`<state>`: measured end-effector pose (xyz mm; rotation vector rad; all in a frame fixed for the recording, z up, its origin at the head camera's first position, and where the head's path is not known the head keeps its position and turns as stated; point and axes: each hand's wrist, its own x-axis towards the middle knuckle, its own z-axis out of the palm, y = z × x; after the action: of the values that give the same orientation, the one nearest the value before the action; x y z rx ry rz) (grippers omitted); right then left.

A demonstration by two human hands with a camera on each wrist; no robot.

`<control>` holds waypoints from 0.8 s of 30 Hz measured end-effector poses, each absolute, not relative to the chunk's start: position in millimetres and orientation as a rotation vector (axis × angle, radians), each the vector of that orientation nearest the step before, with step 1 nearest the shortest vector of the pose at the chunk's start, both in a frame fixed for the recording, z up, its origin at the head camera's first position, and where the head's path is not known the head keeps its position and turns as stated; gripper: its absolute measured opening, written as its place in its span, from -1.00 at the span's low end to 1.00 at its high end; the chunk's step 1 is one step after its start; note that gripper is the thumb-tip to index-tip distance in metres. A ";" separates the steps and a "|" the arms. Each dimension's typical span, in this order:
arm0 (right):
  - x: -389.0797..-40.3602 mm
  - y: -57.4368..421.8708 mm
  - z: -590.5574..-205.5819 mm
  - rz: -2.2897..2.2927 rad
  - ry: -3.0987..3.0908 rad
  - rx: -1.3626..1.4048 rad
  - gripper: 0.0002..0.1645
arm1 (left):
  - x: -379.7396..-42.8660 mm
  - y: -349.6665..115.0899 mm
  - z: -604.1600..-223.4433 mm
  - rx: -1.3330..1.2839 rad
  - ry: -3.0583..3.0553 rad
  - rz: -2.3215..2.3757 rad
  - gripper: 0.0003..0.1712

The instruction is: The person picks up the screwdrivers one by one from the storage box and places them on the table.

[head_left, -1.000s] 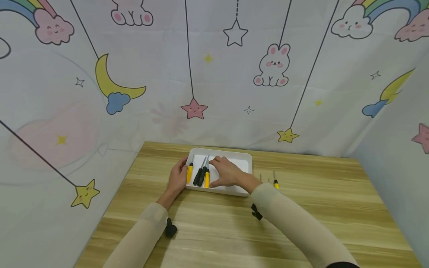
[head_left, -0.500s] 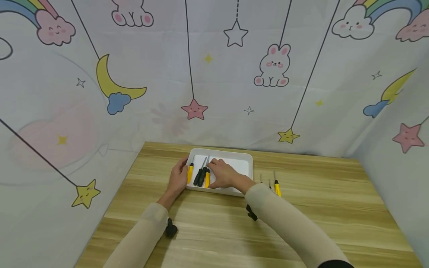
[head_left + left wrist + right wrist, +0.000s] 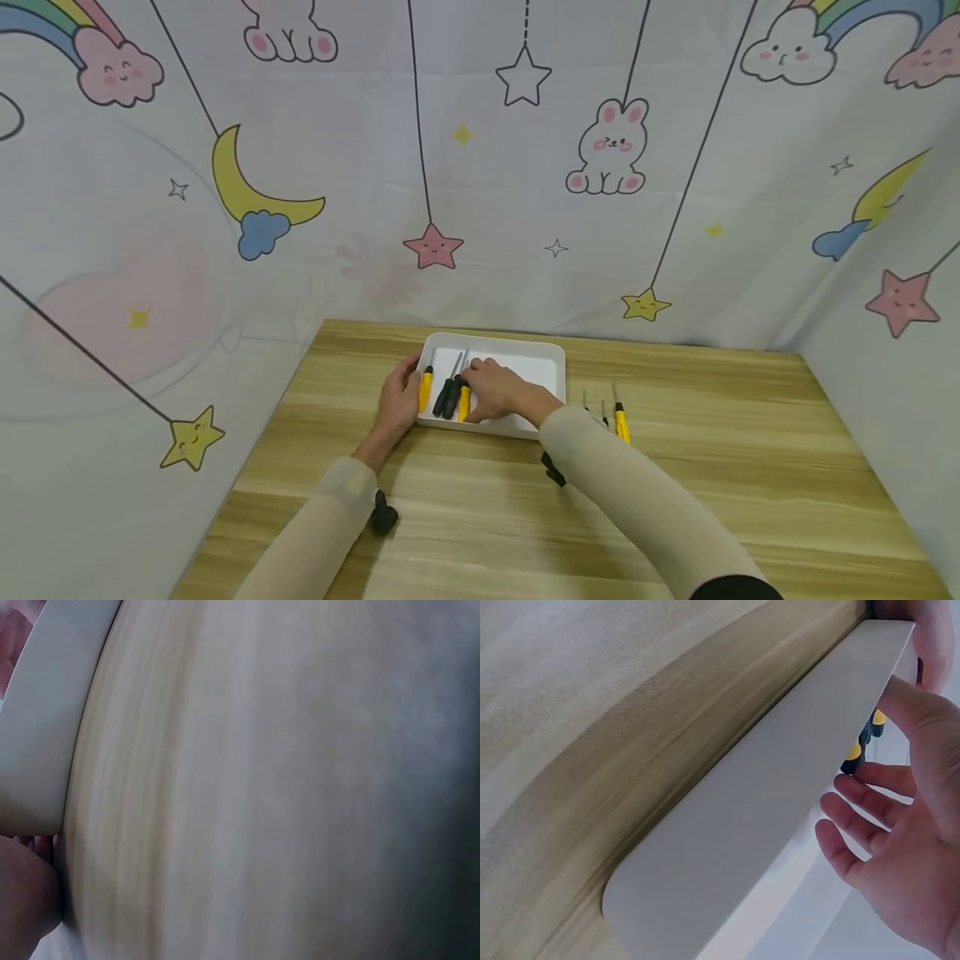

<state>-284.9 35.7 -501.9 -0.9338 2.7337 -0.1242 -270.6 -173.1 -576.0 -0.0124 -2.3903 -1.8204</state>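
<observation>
A white tray point(image 3: 536, 367) lies on the wooden table, with two black-handled screwdrivers point(image 3: 444, 398) and two yellow-handled ones in its left part. My left hand point(image 3: 397, 396) grips the tray's left end, thumb by the rim, beside the leftmost yellow screwdriver point(image 3: 425, 388). Over the tray's middle, my right hand point(image 3: 495, 390) reaches in and touches the other yellow screwdriver point(image 3: 463, 408). In the right wrist view, the fingers of that right hand point(image 3: 915, 855) are loosely bent, one meeting a yellow-and-black handle point(image 3: 853, 756); the tray wall hides its thumb tip.
Right of the tray, several more screwdrivers lie on the table, one with a yellow handle point(image 3: 622, 423); my right sleeve point(image 3: 600, 467) partly covers them. A printed curtain point(image 3: 510, 275) stands behind the table. The left wrist view shows mostly tabletop point(image 3: 225, 787).
My right hand has moved slightly left and down, closer over the yellow screwdriver. More of the screwdrivers right of the tray now shows. My left hand and the tray keep their place.
</observation>
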 end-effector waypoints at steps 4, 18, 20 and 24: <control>-289.1 33.0 -501.6 -0.043 2.715 -0.937 -0.12 | -272.2 -172.4 -576.3 -0.008 -2.381 -1.818 -0.50; -288.5 26.8 -496.8 -0.182 2.712 -0.881 -0.21 | -274.5 -172.1 -580.5 0.017 -2.374 -1.814 -0.51; -287.9 25.6 -496.9 -0.176 2.729 -0.872 -0.21 | -274.4 -172.1 -580.0 0.011 -2.372 -1.819 -0.51; -288.1 23.1 -496.8 -0.108 2.742 -0.839 -0.21 | -274.6 -171.3 -579.8 -0.005 -2.361 -1.832 -0.50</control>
<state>-288.1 23.1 -496.8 -0.8386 2.7421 -0.1085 -274.6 -171.3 -579.8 -0.0049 -2.3612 -1.8321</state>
